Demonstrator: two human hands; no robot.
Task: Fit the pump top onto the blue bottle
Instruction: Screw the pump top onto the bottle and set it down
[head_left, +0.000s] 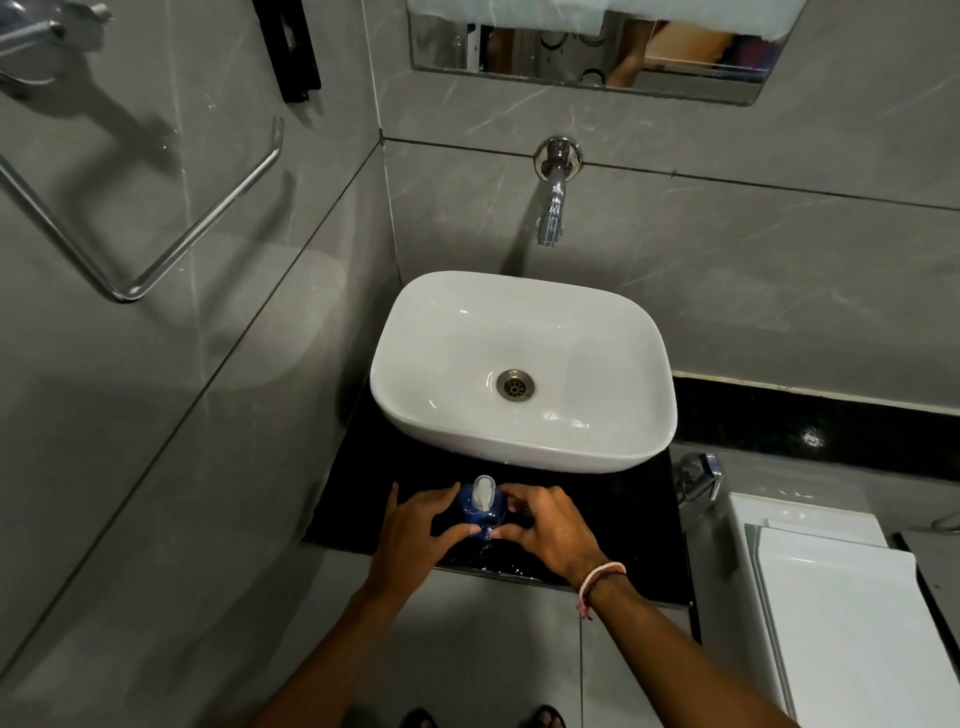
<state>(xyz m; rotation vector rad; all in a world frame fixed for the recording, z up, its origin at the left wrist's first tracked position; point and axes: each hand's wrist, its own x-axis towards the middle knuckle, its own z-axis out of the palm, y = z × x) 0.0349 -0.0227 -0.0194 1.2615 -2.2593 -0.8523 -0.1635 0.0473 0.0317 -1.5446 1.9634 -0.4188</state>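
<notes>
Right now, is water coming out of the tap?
No, the tap shows no stream, and the white sink below looks dry.

I've only got one view: head cam, wide-angle, worn high, pitched steeply down and forward. Sink (522, 364) sits mid-frame, black table (363, 499) edge below it, arms reach in from the bottom. Walls bow at the edges. No second view to overlap.

Both hands are on the blue bottle (480, 512), which stands on the black worktop (363, 499) just in front of the white basin (524, 369). The left hand (415, 530) cups its left side, the right hand (550, 527) its right, thumbs meeting at the front. The white pump top (483, 492) sits on the bottle. A wall tap (553, 195) hangs above the basin.
</notes>
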